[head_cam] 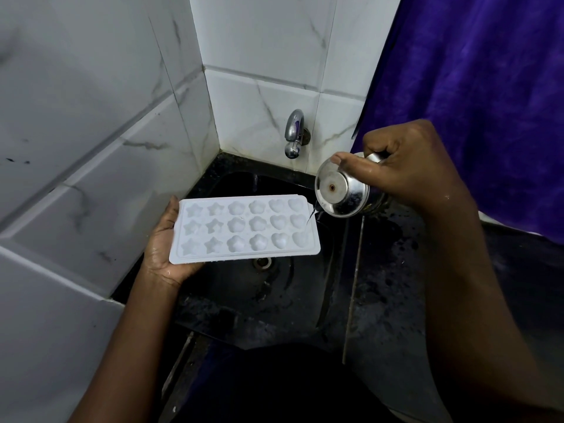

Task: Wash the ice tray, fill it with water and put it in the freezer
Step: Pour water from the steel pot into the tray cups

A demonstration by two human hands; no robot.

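Observation:
A white ice tray [244, 228] with star, flower and heart moulds is held roughly level over the black sink [274, 294]. My left hand [164, 245] grips its left short end from below, thumb on the rim. My right hand [406, 166] holds a small steel cup [340, 189] tipped toward the tray's right end. A thin stream of water runs from the cup's rim onto the right-hand heart moulds. The cup's base faces the camera.
A chrome tap [294, 132] juts from the white tiled wall [268, 87] above the sink, with no water running from it. The drain [262, 262] lies just below the tray. A purple cloth [476, 96] hangs at the right. Wet black counter [390, 270] flanks the sink.

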